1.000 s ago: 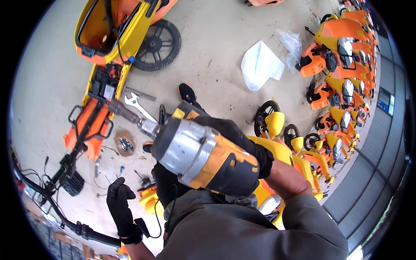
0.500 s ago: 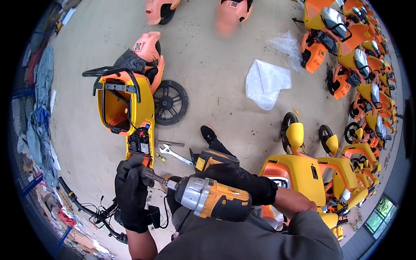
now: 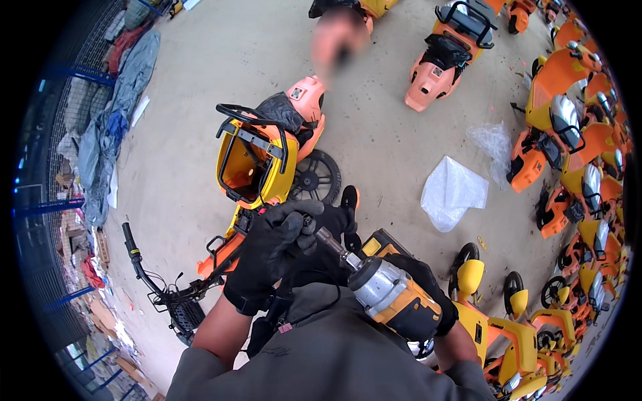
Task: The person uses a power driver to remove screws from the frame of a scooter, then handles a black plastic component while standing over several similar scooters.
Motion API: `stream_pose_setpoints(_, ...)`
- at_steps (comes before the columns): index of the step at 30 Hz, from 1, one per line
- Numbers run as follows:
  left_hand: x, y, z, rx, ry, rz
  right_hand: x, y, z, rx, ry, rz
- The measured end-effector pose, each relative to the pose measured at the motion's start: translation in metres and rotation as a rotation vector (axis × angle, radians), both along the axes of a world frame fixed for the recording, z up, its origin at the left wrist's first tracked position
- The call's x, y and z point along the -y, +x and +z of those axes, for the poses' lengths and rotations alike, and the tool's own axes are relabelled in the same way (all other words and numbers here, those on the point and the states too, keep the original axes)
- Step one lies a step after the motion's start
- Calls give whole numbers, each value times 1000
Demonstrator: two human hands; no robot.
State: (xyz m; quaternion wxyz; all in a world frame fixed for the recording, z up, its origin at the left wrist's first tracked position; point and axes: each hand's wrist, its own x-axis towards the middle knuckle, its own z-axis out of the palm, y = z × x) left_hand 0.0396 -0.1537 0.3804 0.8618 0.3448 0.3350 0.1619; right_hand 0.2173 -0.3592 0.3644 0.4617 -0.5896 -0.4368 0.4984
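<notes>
My right hand (image 3: 426, 284), in a black glove, grips a yellow and black cordless impact wrench (image 3: 381, 287) in front of my torso. Its long socket (image 3: 330, 240) points up and left. My left hand (image 3: 267, 244), also gloved in black, is raised with fingertips pinched just left of the socket's tip, not touching it. Something small and dark may be between those fingers, too small to name. Beyond the left hand stands a part-assembled yellow and orange scooter (image 3: 289, 177) with an open storage box, and my left arm hides part of its lower frame.
Scooter handlebars (image 3: 157, 287) with cables are at the left. More scooters (image 3: 528, 341) stand in rows along the right, another (image 3: 435, 77) at the far side. Clear plastic sheeting (image 3: 453, 194) lies on the floor. Grey tarps (image 3: 100, 160) and racking line the left edge.
My left hand has come away from the socket and up, fingers pinched. The impact wrench has moved right and nearer my body. The whole view has turned, shifting the scooter rightward.
</notes>
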Motion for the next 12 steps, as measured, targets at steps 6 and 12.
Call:
stream_pose_setpoints(6,-39,23,-1,-8,-45,94,-50,33,-4,-197,-131,-7)
stream_pose_setpoints(12,-94,43,-4,-104,143,97,-124,84,8,-126,-206,187)
